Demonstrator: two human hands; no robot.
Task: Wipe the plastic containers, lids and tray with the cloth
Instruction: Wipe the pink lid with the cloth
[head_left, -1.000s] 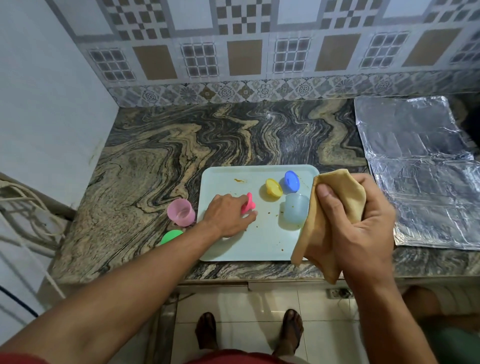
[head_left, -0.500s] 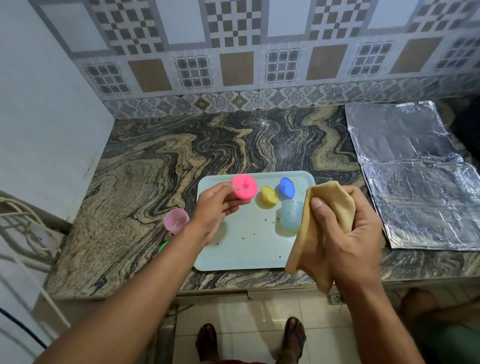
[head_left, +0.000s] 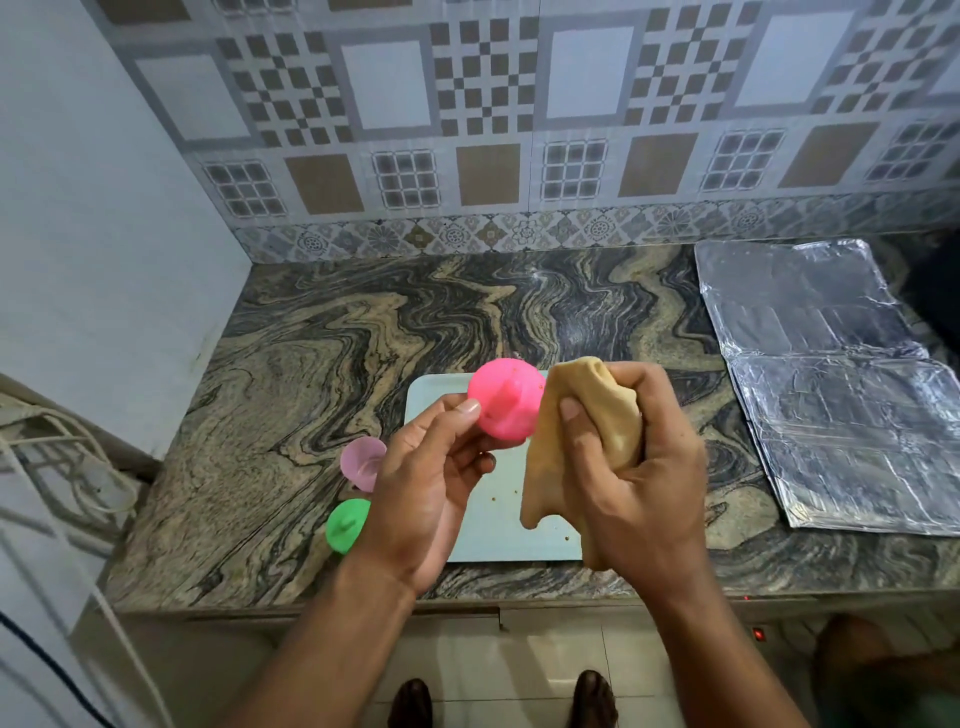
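Observation:
My left hand (head_left: 426, 483) pinches a bright pink lid (head_left: 506, 400) by its edge and holds it up over the pale blue tray (head_left: 493, 535). My right hand (head_left: 628, 467) grips a bunched tan cloth (head_left: 597, 410) whose edge touches the lid's right side. A loose end of the cloth hangs down over the tray. Crumbs dot the lid and the tray. My hands hide the tray's right half and anything standing on it.
A pale pink container (head_left: 361, 462) and a green lid (head_left: 345, 525) stand on the marble counter (head_left: 291, 415) left of the tray. Foil sheets (head_left: 831, 384) cover the counter's right side. White cables (head_left: 62, 467) hang at the left, by the wall.
My left hand lifted the pink lid off the tray and raised it. My right hand brought the cloth up against the lid. The camera tilted up.

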